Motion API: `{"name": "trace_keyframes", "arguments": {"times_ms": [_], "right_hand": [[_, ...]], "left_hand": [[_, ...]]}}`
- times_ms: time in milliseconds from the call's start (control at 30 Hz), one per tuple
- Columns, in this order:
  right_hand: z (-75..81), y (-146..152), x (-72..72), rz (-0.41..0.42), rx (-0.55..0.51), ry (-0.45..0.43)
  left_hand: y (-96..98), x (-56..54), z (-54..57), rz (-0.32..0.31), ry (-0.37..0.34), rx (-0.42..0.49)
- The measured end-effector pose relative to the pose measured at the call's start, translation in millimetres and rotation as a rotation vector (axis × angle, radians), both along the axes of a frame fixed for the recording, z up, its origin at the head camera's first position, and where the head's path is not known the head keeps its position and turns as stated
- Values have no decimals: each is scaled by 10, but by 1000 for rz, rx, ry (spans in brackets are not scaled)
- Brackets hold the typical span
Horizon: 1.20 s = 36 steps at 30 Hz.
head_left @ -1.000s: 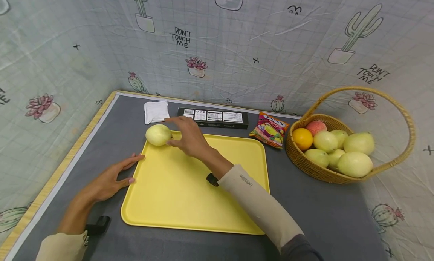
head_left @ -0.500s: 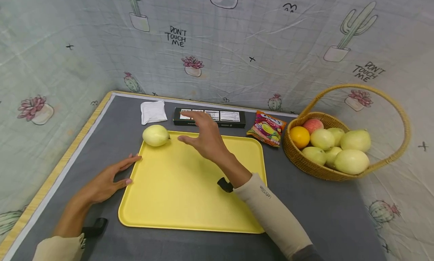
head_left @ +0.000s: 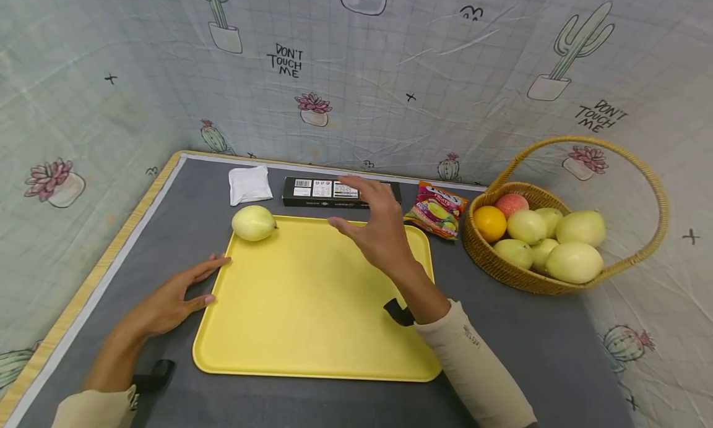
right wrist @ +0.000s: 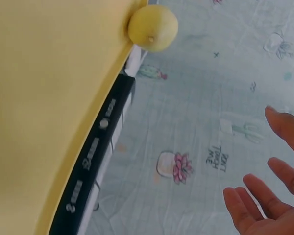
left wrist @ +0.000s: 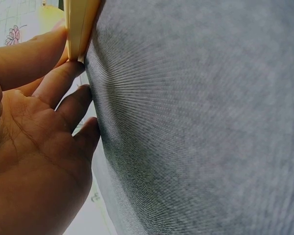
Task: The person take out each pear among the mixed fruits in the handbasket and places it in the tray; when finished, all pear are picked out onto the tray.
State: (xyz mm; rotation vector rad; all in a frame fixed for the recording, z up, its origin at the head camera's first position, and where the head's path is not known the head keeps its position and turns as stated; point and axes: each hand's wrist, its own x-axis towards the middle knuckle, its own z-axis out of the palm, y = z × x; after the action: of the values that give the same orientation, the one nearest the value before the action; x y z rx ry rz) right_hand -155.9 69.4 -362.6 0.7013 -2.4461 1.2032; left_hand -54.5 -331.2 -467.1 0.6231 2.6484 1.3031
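Pale yellow-green, an oval, smooth-skinned fruit [head_left: 254, 223] lies at the far left corner of a yellow rectangular tray [head_left: 317, 316], long axis roughly crosswise, left of the spread, empty right hand [head_left: 380, 233] and nearer the left hand [head_left: 167, 302], whose relaxed fingers touch the tray's left edge.

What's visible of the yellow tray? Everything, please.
The yellow tray is rectangular with rounded corners and a low raised rim; it looks like smooth plastic. It lies flat on the grey cloth. One pale green fruit rests at its far-left corner. The left hand touches its left rim. The right arm hides part of its right side.
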Motion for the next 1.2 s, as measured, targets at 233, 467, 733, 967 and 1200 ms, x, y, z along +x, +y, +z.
{"name": "trace_keyframes", "arguments": {"times_ms": [233, 467, 733, 967, 1200], "right_hand": [[42, 329, 84, -73, -62, 56], [57, 648, 200, -170, -67, 121], [0, 1051, 313, -323, -87, 134], [12, 1435, 441, -469, -109, 157], [-33, 1817, 559, -631, -111, 182]], "left_hand": [[0, -7, -5, 4, -9, 7], [-2, 5, -4, 13, -22, 1], [8, 7, -3, 5, -11, 7], [8, 11, 6, 15, -11, 0], [1, 22, 7, 32, -32, -15]]}}
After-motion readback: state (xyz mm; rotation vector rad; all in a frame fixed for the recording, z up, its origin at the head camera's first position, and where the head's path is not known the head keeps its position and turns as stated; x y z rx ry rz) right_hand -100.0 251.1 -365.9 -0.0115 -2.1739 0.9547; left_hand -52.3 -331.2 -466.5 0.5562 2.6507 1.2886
